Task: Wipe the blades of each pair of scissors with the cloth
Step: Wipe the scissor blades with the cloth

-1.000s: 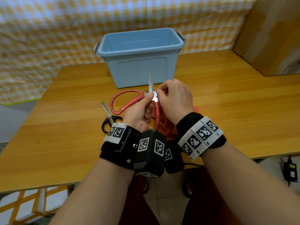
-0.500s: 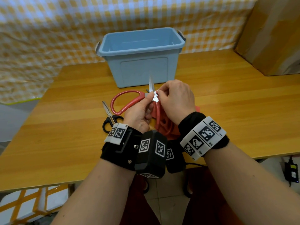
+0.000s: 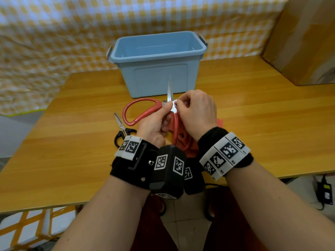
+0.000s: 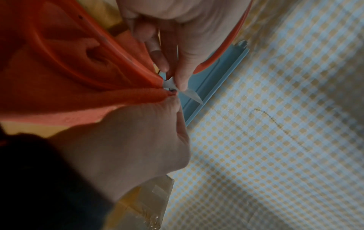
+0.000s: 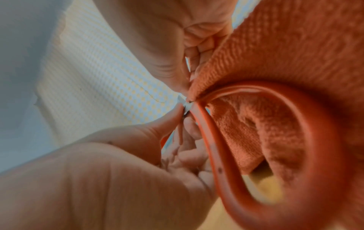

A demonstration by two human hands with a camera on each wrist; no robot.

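Observation:
The red-handled scissors (image 3: 143,113) are held up over the table with the handles spread and one blade (image 3: 169,91) pointing up. My left hand (image 3: 167,110) pinches them at the pivot; its thumb (image 5: 171,115) presses the metal. My right hand (image 3: 178,105) pinches the orange cloth (image 3: 183,138) against the base of the blade, and the rest of the cloth hangs down behind one handle loop (image 5: 295,140). The blade tip (image 4: 194,96) sticks out past the pinched cloth (image 4: 78,96). A small pair of black-handled scissors (image 3: 121,132) lies closed on the table, left of my left wrist.
A blue plastic bin (image 3: 157,64) stands just behind the hands on the wooden table (image 3: 262,115). A checked sheet covers the wall behind, and a cardboard box (image 3: 304,38) sits at the back right.
Both hands keep their hold at the base of the blade; the right hand's fingers have shifted only slightly with the cloth.

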